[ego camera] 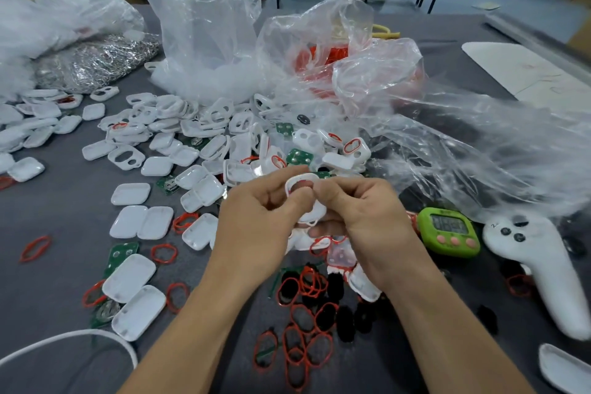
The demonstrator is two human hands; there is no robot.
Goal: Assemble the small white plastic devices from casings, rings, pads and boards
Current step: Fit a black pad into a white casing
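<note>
Most of the job looked undone. Loose white casings [156, 166] lay heaped across the bench [64, 211] from nine round to twelve o'clock of the hands. Red rings [311, 283] and black pads [345, 323] were strewn at six o'clock, and green boards [299, 157] showed here and there in the heap at twelve. Only a few ringed casings [351, 145], each with a red ring seated in its opening, lay at one o'clock, just before the crumpled plastic bags [399, 80]. No closed device could be told for certain.

The held casing [303, 178] was up off the bench at the middle of the view, between the two hands, with something reddish in its opening. Whether that was a ring or a pad could not be made out. The left hand [256, 217] came in from seven o'clock and the right hand [361, 214] from five, forearms converging, knuckles up. Their fingers [332, 193] were curled in and pinching the held casing from both sides, thumbs meeting over its opening, probably pressing a part home. A green timer [449, 232] and a white controller [543, 265] lay at three o'clock.
</note>
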